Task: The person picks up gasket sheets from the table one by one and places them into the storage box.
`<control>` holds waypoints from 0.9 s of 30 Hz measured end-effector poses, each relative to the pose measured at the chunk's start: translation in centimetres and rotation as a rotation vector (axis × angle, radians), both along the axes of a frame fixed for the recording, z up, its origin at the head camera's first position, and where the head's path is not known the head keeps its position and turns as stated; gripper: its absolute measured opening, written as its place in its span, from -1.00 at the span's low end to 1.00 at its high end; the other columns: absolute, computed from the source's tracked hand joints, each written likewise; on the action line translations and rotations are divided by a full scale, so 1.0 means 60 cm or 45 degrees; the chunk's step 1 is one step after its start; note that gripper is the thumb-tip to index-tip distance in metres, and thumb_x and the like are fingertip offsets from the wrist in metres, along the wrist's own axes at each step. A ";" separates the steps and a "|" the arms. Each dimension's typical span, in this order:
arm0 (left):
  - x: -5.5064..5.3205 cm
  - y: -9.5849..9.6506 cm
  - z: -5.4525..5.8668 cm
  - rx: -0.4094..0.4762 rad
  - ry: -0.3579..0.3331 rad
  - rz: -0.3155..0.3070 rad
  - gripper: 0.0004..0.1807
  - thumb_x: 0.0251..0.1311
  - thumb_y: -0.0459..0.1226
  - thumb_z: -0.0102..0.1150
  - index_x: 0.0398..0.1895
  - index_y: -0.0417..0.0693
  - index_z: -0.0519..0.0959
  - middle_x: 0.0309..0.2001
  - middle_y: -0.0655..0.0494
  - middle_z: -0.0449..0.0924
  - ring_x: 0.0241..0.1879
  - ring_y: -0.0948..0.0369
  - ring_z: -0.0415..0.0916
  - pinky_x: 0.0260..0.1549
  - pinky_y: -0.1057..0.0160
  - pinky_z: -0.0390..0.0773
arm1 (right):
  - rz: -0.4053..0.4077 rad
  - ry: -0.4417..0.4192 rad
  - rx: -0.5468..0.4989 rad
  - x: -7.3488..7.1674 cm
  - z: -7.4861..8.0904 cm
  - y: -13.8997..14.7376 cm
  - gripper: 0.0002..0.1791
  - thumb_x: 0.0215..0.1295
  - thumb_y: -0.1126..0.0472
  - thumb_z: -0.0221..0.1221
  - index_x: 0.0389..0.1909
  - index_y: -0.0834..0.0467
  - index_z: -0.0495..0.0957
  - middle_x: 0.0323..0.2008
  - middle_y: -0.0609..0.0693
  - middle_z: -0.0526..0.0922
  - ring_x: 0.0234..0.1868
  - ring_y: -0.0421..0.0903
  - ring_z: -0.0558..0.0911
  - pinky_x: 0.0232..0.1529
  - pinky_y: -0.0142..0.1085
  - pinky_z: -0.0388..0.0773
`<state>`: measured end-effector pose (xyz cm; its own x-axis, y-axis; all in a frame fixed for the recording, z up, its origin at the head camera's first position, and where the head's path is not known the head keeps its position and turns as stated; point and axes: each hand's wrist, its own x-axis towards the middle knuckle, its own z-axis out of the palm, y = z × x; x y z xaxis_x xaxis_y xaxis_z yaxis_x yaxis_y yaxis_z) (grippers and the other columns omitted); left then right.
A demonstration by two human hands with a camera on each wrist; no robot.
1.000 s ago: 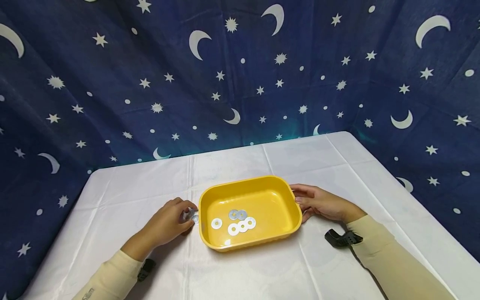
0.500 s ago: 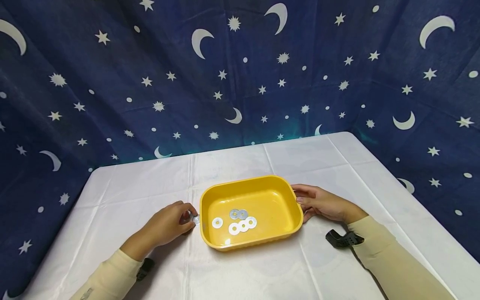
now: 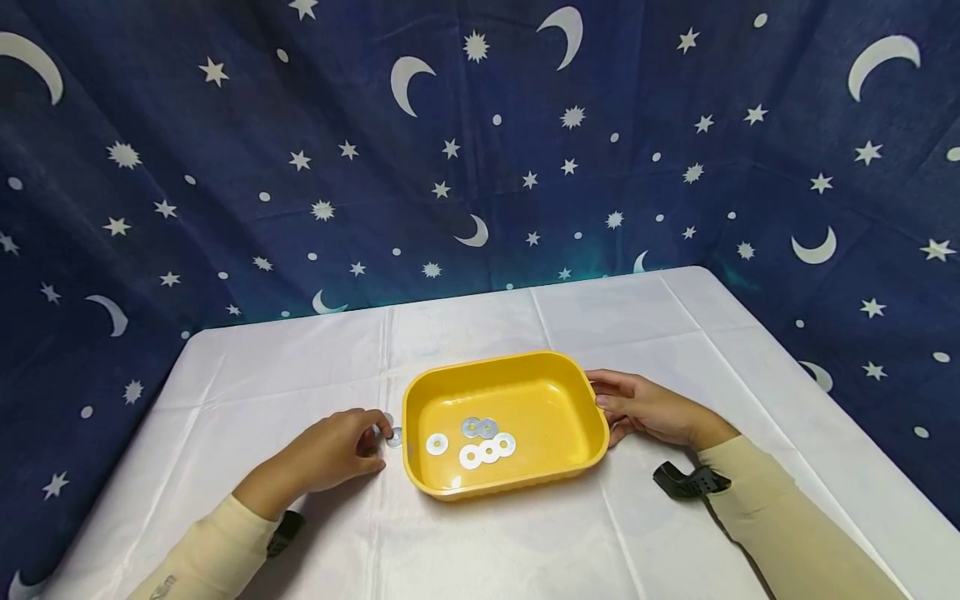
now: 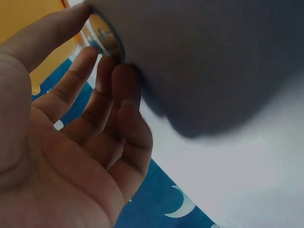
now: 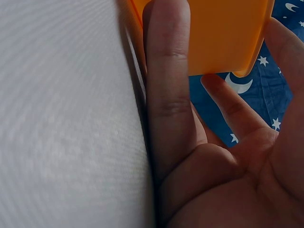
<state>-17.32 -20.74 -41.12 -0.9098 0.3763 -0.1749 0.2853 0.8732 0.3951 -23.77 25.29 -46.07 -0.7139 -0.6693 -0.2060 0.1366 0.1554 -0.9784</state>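
Note:
A yellow tray (image 3: 517, 478) stands on the white cloth, with several flat ring-shaped metal washers (image 3: 470, 457) lying inside towards its left. Just outside its left wall lie more washers (image 3: 395, 437), partly covered by the fingers of my left hand (image 3: 330, 450). The index fingertip rests at these washers, and the thumb is apart from it. In the left wrist view a shiny washer (image 4: 107, 38) shows beyond the fingertips. My right hand (image 3: 656, 407) rests against the tray's right end, its fingers fairly straight along the outer wall and the thumb at the rim.
A white cloth (image 3: 480, 550) covers the table. Dark blue fabric (image 3: 420, 192) with moons and stars hangs behind and at both sides. Each wrist carries a black strap (image 3: 690, 482).
My left hand's thumb and index finger have spread apart, and the hand has shifted slightly back, showing more of the washers beside the tray. The right hand stays at the tray.

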 end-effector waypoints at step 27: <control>-0.002 -0.014 -0.001 0.050 -0.133 0.113 -0.62 -0.01 -0.21 0.54 -0.38 0.05 0.42 -0.53 0.19 0.41 -0.48 0.26 0.36 -0.46 0.33 0.32 | -0.004 -0.006 -0.002 0.001 0.001 -0.001 -0.31 0.57 0.12 -0.01 0.55 0.27 -0.03 0.44 0.33 0.27 -0.10 0.00 0.73 -0.16 -0.07 0.71</control>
<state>-17.42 -21.57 -41.16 -0.9174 0.3038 -0.2570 0.1633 0.8764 0.4531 -23.72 25.24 -46.01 -0.7151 -0.6674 -0.2079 0.1414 0.1531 -0.9780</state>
